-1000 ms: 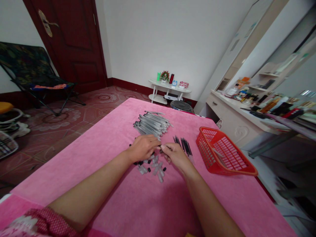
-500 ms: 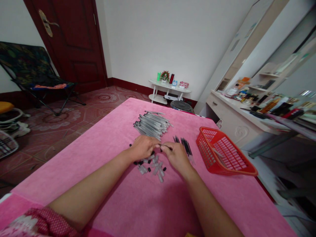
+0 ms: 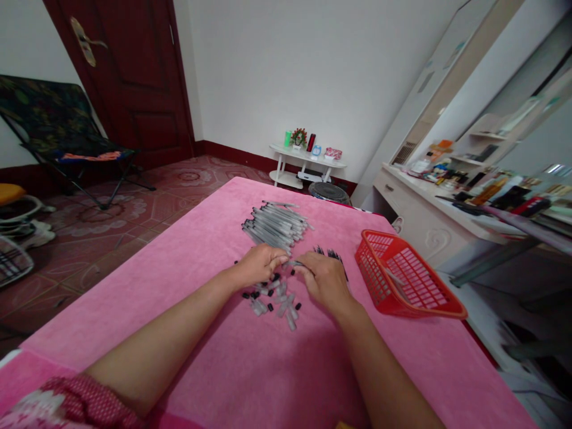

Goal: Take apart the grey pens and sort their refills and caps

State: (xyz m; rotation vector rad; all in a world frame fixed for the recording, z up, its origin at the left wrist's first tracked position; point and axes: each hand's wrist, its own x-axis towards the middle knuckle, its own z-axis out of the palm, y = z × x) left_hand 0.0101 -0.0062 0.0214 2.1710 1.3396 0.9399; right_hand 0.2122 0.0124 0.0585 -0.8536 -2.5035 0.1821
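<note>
My left hand (image 3: 261, 263) is closed, thumb and fingers pinching one end of a slim grey pen (image 3: 294, 263). The other end sits in the closed fingers of my right hand (image 3: 325, 279), so the pen lies level between both hands just above the cloth. Beyond them is a pile of grey pen barrels (image 3: 277, 223). Clear pen caps (image 3: 281, 304) and small black plugs (image 3: 298, 306) are scattered below the hands. Black refills (image 3: 333, 255) lie behind my right hand, partly hidden by it.
A red plastic basket (image 3: 375, 280) stands on the right of the pink-covered table (image 3: 179, 280), with a pale slim item inside. A dresser (image 3: 429, 220) crowded with bottles is farther right. A folding chair (image 3: 67, 131) stands by the door.
My right hand has shifted slightly right, away from the left, and turned so it covers more of the refills. A grey length of pen now shows between the hands, where a dark tip showed before.
</note>
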